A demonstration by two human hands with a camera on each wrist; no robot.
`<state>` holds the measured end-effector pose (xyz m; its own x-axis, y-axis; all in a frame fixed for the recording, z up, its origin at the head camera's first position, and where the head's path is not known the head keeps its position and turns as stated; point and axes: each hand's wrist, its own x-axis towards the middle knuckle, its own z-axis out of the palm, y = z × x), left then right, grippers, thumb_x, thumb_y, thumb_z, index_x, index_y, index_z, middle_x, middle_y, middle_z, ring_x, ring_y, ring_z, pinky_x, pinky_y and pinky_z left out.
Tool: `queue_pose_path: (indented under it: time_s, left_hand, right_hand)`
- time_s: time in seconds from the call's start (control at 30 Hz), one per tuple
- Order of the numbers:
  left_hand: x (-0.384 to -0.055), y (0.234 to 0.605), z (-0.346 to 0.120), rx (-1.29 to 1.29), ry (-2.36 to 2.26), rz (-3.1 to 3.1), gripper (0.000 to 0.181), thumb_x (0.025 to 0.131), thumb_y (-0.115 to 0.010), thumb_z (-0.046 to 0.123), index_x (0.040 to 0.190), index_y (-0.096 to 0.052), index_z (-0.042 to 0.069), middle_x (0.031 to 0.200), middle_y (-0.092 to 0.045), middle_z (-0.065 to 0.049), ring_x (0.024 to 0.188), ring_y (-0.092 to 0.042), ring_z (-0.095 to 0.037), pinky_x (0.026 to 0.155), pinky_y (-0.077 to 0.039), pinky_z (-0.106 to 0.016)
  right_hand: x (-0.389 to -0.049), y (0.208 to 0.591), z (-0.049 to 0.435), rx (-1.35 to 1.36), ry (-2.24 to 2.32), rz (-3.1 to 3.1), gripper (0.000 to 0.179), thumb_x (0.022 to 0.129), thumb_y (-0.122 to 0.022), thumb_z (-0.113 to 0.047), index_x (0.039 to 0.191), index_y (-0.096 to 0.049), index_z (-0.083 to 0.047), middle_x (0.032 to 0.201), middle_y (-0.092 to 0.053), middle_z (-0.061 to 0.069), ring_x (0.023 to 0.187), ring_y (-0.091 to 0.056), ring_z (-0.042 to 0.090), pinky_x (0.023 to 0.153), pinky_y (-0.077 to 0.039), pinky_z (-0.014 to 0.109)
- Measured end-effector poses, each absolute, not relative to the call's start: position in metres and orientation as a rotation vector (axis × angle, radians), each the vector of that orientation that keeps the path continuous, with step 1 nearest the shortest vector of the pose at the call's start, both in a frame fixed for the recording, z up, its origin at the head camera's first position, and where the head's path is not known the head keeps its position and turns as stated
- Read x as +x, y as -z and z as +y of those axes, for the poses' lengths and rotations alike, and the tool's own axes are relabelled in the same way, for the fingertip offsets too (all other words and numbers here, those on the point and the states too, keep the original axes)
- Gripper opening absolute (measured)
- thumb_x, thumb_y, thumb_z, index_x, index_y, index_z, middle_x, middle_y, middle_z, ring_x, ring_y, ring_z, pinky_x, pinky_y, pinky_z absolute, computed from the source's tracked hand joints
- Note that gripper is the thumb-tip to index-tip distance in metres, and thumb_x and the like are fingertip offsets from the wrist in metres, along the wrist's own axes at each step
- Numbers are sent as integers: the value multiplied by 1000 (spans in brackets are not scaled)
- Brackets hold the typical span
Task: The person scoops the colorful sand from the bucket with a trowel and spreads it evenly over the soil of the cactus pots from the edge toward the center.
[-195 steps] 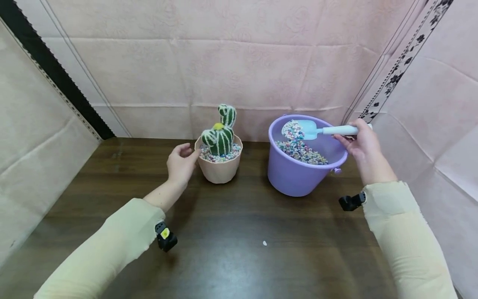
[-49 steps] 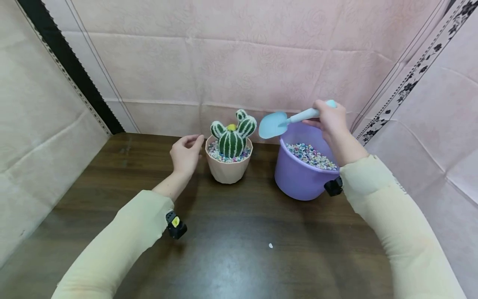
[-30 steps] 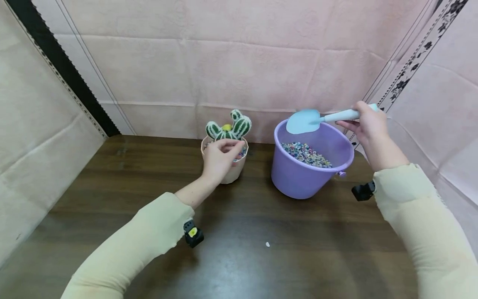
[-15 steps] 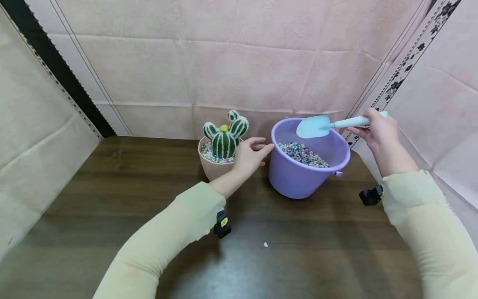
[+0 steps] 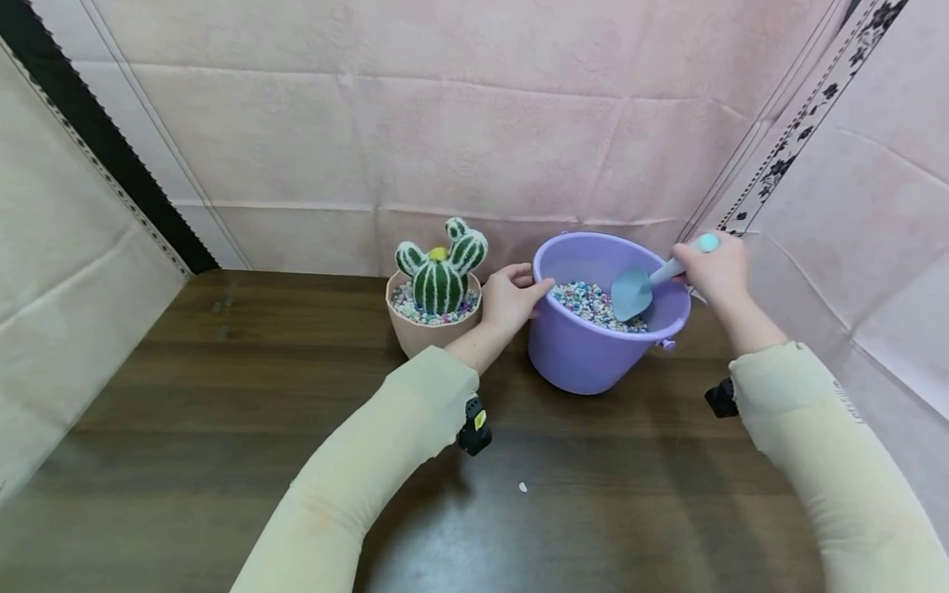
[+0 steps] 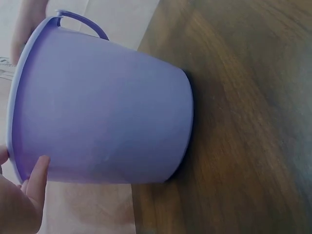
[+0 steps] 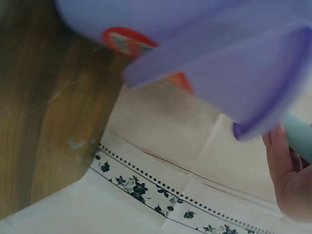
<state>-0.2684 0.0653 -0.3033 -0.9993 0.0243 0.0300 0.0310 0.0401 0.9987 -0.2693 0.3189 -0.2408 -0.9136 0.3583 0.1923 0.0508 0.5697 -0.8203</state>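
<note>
My right hand (image 5: 715, 268) grips the handle of a light blue hand trowel (image 5: 633, 294), whose blade points down at the multicoloured pebbles (image 5: 589, 303) inside a purple bucket (image 5: 582, 358). At the bucket's left rim, my left hand (image 5: 511, 301) pinches the edge; the left wrist view shows a finger (image 6: 39, 178) lying along the outer wall. Just left of that hand stands a beige pot (image 5: 423, 333) with a knitted green cactus (image 5: 439, 287) and pebbles around its base. In the right wrist view, the trowel handle (image 7: 298, 136) shows only partly beside the bucket rim.
A dark wooden table (image 5: 245, 412) carries everything, with a small white pebble (image 5: 523, 487) near the front. Pale cloth (image 5: 460, 148) hangs behind and at both sides. A carrying handle (image 6: 85, 22) hangs on the bucket.
My left hand has moved right from beside the cactus pot to the bucket rim. The trowel, earlier loaded and then emptied, has gone from near the pot back down into the bucket.
</note>
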Motion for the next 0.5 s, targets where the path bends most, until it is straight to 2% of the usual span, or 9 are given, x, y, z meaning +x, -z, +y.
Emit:
queue_pose_path:
  time_s: [0.1, 0.27, 0.5]
  left_hand:
    - [-270, 303, 67, -39, 2210, -2233, 42, 82, -72, 15, 121, -61, 4, 108, -69, -14, 86, -69, -25, 59, -59, -26]
    - [-270, 303, 70, -26, 2238, -2227, 40, 82, -71, 12, 120, -62, 5, 107, -69, -14, 86, -69, -26, 60, -59, -28]
    - [-272, 303, 68, -26, 2219, -2244, 40, 83, -70, 12, 121, -62, 5, 109, -69, -14, 86, -70, -26, 58, -59, -27]
  right_hand:
    - [-271, 250, 311, -212, -1102, -2624, 19, 83, -55, -17, 88, -56, 2, 58, -53, -16, 45, -58, 1, 51, -55, 21]
    - [-269, 258, 296, -45, -1137, -2735, 14, 83, -56, -15, 82, -55, -1, 60, -60, -9, 49, -65, 8, 54, -55, 20]
    - [-265, 258, 289, -57, -1309, -2710, 9, 83, -56, -14, 76, -55, -8, 60, -59, -9, 49, -64, 9, 54, -57, 24]
